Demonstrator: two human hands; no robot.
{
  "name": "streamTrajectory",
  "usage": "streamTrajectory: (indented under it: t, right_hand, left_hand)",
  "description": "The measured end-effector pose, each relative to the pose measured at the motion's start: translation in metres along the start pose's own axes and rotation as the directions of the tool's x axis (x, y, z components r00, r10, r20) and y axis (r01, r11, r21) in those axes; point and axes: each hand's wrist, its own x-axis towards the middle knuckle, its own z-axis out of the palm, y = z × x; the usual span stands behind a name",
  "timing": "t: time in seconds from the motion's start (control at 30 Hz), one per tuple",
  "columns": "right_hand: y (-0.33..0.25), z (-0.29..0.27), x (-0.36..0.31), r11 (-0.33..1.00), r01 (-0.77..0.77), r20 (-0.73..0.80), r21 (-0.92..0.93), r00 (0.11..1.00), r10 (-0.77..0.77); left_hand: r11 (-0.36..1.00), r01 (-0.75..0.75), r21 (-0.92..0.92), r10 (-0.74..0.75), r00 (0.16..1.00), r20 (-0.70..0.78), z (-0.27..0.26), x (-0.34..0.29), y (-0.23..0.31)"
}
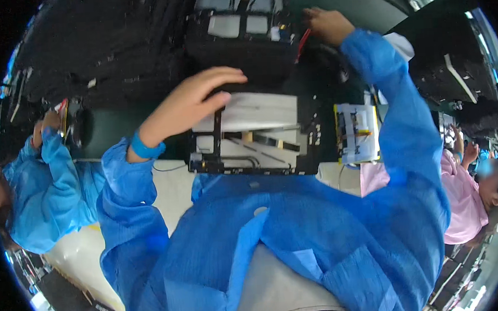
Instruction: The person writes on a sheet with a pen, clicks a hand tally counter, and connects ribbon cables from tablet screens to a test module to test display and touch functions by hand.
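Observation:
A flat device with a black frame and a silver-white panel (263, 110) lies directly in front of me, at the table's near edge. My left hand (191, 102), with a blue band at the wrist, is over its far left corner; the fingers are stretched out and hold nothing. Farther off and to the right, my right hand (329, 26) has its fingers curled around the upper end of a slim red tool (303, 45). The fingertips are small and partly hidden. Beside that tool stands a second, similar black-framed device (241, 27).
A small white panel with yellow edges (359, 133) lies right of the near device. Black matting (112, 55) covers the far left of the table. A co-worker in blue (51, 190) sits at the left, and another in pink (462, 194) at the right.

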Motion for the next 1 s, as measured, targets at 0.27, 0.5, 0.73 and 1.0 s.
streamTrajectory:
  t: [0.27,0.5,0.73,1.0]
  right_hand:
    - [0.014,-0.075,-0.023,0.955,-0.218,-0.058,0.202,0.971,0.233]
    - [-0.130,-0.134,-0.161,0.000,0.132,-0.102,0.991,0.767,0.634]
    - [-0.274,-0.137,-0.171,-0.277,-0.123,0.298,0.953,0.556,0.776]
    - [-0.276,-0.128,-0.161,-0.106,-0.345,0.253,0.933,0.414,0.874]
  left_hand:
    - [0.973,0.228,0.039,-0.191,0.887,-0.421,0.011,-0.081,-0.011]
    - [0.959,0.159,-0.235,-0.281,0.651,-0.705,0.064,-0.103,-0.033]
    - [0.980,0.019,-0.199,-0.161,0.667,-0.727,0.077,-0.093,-0.066]
    - [0.979,0.040,-0.199,-0.172,0.688,-0.705,0.076,-0.097,-0.069]
